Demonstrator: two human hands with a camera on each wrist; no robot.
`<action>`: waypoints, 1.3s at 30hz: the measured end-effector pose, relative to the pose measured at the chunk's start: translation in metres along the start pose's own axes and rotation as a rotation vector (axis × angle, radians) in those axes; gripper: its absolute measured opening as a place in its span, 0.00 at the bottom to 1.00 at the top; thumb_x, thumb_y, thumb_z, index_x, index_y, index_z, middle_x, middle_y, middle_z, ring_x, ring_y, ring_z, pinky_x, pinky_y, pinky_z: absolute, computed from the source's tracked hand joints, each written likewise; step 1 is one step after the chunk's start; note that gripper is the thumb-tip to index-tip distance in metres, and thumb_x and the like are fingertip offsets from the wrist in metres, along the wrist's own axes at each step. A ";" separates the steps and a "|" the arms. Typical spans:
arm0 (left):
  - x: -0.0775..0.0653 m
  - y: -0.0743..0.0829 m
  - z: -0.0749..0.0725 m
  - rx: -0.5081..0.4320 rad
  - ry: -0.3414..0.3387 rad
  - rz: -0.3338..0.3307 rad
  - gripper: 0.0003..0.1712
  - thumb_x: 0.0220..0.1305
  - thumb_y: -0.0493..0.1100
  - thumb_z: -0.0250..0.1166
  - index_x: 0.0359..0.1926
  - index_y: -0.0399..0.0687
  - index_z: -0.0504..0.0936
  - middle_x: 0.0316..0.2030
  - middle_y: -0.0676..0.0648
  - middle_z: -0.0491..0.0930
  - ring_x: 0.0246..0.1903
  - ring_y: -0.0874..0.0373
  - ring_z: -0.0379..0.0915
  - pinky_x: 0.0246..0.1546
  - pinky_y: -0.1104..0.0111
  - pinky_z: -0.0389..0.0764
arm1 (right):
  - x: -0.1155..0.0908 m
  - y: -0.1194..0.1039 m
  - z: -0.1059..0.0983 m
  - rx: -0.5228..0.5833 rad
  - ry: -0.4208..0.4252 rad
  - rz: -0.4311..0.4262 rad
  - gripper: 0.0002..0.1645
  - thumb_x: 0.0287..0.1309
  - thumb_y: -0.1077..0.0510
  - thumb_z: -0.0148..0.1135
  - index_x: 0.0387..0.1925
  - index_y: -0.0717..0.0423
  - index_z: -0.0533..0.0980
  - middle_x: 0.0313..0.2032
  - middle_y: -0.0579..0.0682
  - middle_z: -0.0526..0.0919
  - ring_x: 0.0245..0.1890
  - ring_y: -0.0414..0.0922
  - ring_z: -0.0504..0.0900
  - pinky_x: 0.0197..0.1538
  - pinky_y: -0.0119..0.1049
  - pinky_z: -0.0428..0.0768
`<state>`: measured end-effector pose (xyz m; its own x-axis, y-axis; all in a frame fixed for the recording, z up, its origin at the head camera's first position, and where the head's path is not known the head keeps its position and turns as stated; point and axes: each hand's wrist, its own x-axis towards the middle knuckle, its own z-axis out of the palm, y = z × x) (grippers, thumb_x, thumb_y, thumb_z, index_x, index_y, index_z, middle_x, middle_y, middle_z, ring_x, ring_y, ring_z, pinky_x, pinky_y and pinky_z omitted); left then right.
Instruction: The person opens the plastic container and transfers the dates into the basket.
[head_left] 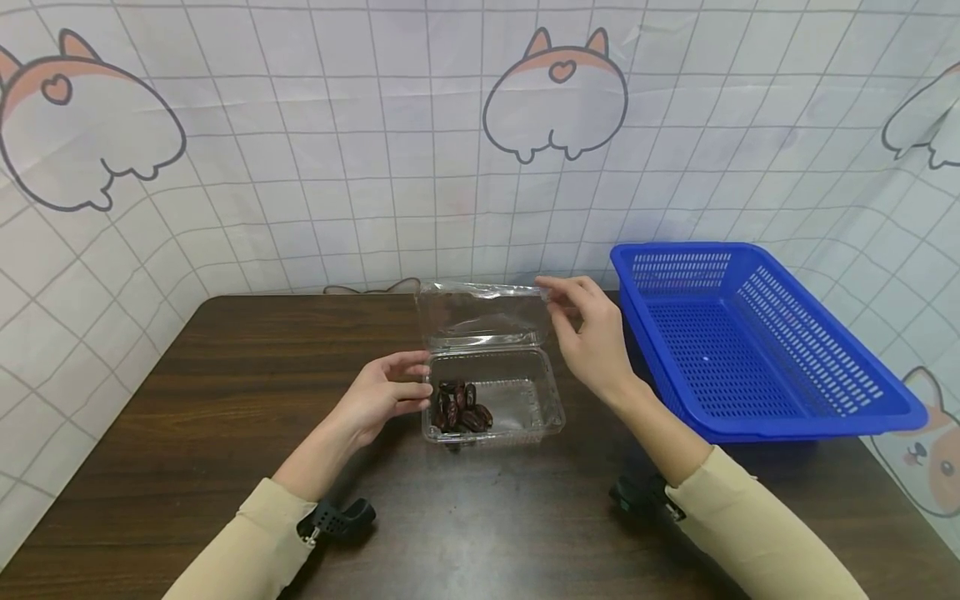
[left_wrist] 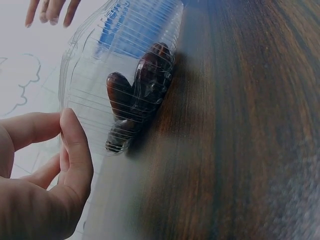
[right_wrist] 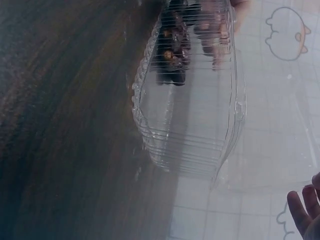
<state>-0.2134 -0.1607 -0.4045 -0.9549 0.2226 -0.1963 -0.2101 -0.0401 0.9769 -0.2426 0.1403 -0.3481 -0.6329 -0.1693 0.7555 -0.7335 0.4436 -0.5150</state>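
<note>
A clear plastic clamshell container [head_left: 510,408] stands on the table with its hinged lid [head_left: 480,321] raised at the back. Several dark brown dates [head_left: 461,407] lie in the left part of its base, also showing as dates [left_wrist: 150,75] through the ribbed wall in the left wrist view. My left hand [head_left: 382,392] pinches the rim at the container's left side. Up at the lid's right corner, my right hand [head_left: 588,325] grips the edge between thumb and fingers. In the right wrist view only a few fingertips of the right hand [right_wrist: 307,212] show.
A blue plastic basket [head_left: 750,425] with slotted walls stands to the right of the container, close to my right forearm. Dark wooden table [head_left: 247,375] runs back to a white gridded cloth [head_left: 337,167] with cartoon corgis. A thin cable [head_left: 367,291] lies along the table's back edge.
</note>
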 end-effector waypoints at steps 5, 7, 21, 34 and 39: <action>0.000 0.001 0.000 0.005 0.003 0.005 0.33 0.67 0.24 0.64 0.72 0.34 0.68 0.60 0.33 0.69 0.39 0.56 0.78 0.42 0.66 0.86 | 0.005 0.004 0.003 0.001 0.029 0.046 0.19 0.65 0.75 0.61 0.55 0.65 0.80 0.40 0.57 0.81 0.43 0.49 0.82 0.43 0.46 0.87; 0.000 0.000 -0.001 0.009 0.003 0.003 0.33 0.67 0.25 0.64 0.72 0.34 0.68 0.60 0.33 0.68 0.39 0.56 0.78 0.42 0.66 0.86 | 0.006 0.005 0.004 0.002 0.033 0.071 0.17 0.65 0.74 0.62 0.54 0.65 0.79 0.40 0.57 0.81 0.43 0.49 0.83 0.42 0.47 0.87; 0.001 -0.001 0.000 -0.001 0.007 -0.001 0.33 0.67 0.24 0.63 0.72 0.34 0.68 0.61 0.32 0.68 0.39 0.56 0.78 0.42 0.66 0.86 | 0.004 0.021 0.012 -0.019 -0.006 0.188 0.20 0.64 0.74 0.63 0.56 0.64 0.78 0.43 0.57 0.83 0.44 0.50 0.83 0.42 0.48 0.87; 0.000 -0.002 0.000 -0.001 0.012 -0.001 0.33 0.67 0.25 0.64 0.71 0.35 0.69 0.59 0.34 0.69 0.41 0.56 0.78 0.44 0.65 0.86 | 0.001 0.029 0.017 -0.044 -0.068 0.267 0.23 0.64 0.74 0.62 0.60 0.62 0.77 0.43 0.57 0.83 0.45 0.52 0.84 0.41 0.47 0.85; 0.000 -0.003 0.000 0.004 0.016 -0.003 0.32 0.67 0.25 0.64 0.71 0.35 0.69 0.60 0.33 0.69 0.42 0.55 0.78 0.44 0.65 0.86 | -0.001 0.030 0.017 -0.039 -0.110 0.321 0.23 0.64 0.74 0.62 0.60 0.64 0.77 0.43 0.58 0.83 0.46 0.53 0.84 0.43 0.47 0.83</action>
<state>-0.2126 -0.1608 -0.4073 -0.9575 0.2072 -0.2005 -0.2122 -0.0359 0.9766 -0.2683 0.1387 -0.3718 -0.8543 -0.1083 0.5083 -0.4840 0.5224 -0.7021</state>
